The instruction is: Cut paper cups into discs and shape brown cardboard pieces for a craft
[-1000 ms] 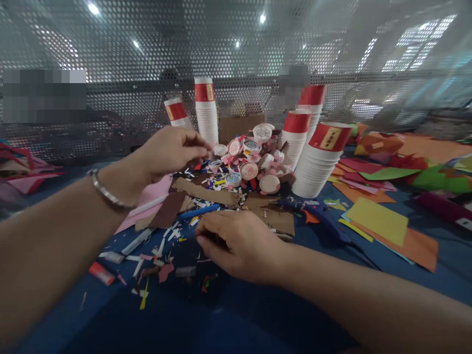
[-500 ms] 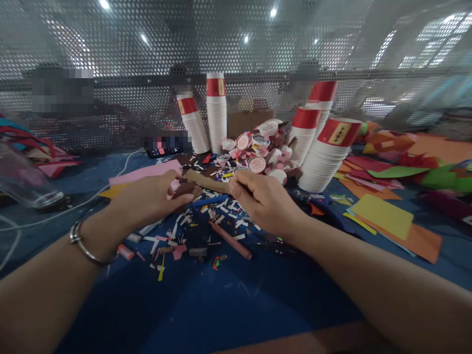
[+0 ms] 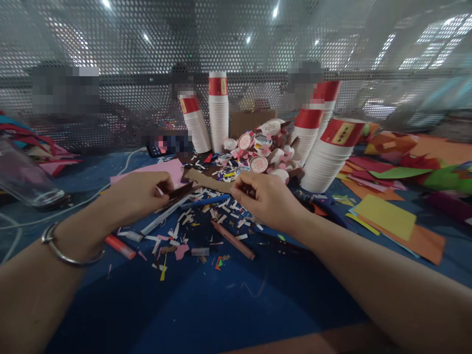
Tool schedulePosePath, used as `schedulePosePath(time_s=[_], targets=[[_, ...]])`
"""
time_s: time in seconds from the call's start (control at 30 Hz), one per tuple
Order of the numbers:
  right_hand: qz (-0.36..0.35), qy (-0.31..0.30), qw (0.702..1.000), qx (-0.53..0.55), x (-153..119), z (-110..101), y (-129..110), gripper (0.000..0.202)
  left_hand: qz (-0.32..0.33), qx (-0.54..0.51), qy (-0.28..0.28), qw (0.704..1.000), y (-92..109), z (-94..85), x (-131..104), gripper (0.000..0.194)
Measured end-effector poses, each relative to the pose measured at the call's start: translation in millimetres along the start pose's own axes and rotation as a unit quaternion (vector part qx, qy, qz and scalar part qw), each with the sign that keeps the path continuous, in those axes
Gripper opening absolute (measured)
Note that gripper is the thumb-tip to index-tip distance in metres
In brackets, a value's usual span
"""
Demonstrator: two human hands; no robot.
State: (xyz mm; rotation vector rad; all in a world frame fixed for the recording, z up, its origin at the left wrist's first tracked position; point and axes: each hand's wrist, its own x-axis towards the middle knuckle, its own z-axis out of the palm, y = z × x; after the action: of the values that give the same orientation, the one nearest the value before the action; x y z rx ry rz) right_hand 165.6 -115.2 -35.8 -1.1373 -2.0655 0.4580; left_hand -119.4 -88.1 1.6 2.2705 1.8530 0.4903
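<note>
A dark brown strip of paper is pinched between the fingers and thumb of my left hand, which has a silver bangle at its wrist. My right hand has its fingers closed on the right end of a light brown cardboard strip. The strip's torn left end reaches close to the dark piece; whether the two touch I cannot tell. Just below the hands lie a blue marker, a white marker and a brown marker among many paper scraps.
Stacked paper cups stand at the back, with more stacks to the right. Between them is a heap of round paper tokens. Coloured paper sheets lie at right, a clear glass at left. A perforated screen rises behind.
My left hand has drawn a little to the left, and its fingers have closed on the dark brown strip. More of the white marker shows. My right hand has hardly moved.
</note>
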Motion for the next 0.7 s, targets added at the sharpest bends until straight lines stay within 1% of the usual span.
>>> schedulePosePath(time_s=[0.07,0.1,0.13,0.17,0.27,0.33,0.37,0.43,0.53,0.63,0.7], targets=[[0.002,-0.003,1.0,-0.004,0.1,1.1,0.8,0.016,0.026,0.034,0.058,0.997,2.2,-2.2,-0.2,0.004],[0.001,-0.001,1.0,-0.005,0.0,1.6,1.2,0.016,0.041,0.042,0.075,0.995,4.5,-2.3,-1.2,0.005],[-0.001,-0.001,1.0,-0.005,-0.1,2.1,1.7,0.015,0.057,0.05,0.077,0.994,7.5,-1.7,-2.7,0.007],[-0.003,0.002,1.0,-0.004,-0.2,2.5,2.1,0.015,0.073,0.06,0.067,0.993,10.8,-0.6,-4.7,0.01],[-0.006,0.007,1.0,-0.006,-0.5,3.0,2.9,0.013,0.103,0.076,-0.031,0.991,19.6,3.3,-10.5,0.021],[-0.007,0.009,1.0,-0.01,-0.7,3.1,2.7,0.012,0.108,0.078,-0.075,0.988,20.7,3.9,-11.4,0.032],[-0.006,0.009,1.0,-0.013,-0.8,3.1,2.4,0.012,0.103,0.078,-0.082,0.988,19.2,3.2,-10.3,0.037],[-0.004,0.008,1.0,-0.014,-1.1,3.1,1.6,0.013,0.076,0.089,-0.063,0.991,12.2,0.5,-5.7,0.045],[-0.004,0.003,1.0,-0.013,-1.5,3.2,0.9,0.013,0.032,0.141,-0.016,0.989,-3.7,-2.9,3.5,0.043],[0.001,0.002,1.0,-0.016,-1.2,2.8,1.6,0.012,0.035,0.146,-0.028,0.988,-17.0,-1.7,8.7,0.038],[0.006,-0.001,1.0,-0.024,-0.5,2.4,2.4,0.011,0.049,0.133,-0.039,0.989,-21.9,0.8,9.3,0.042]])
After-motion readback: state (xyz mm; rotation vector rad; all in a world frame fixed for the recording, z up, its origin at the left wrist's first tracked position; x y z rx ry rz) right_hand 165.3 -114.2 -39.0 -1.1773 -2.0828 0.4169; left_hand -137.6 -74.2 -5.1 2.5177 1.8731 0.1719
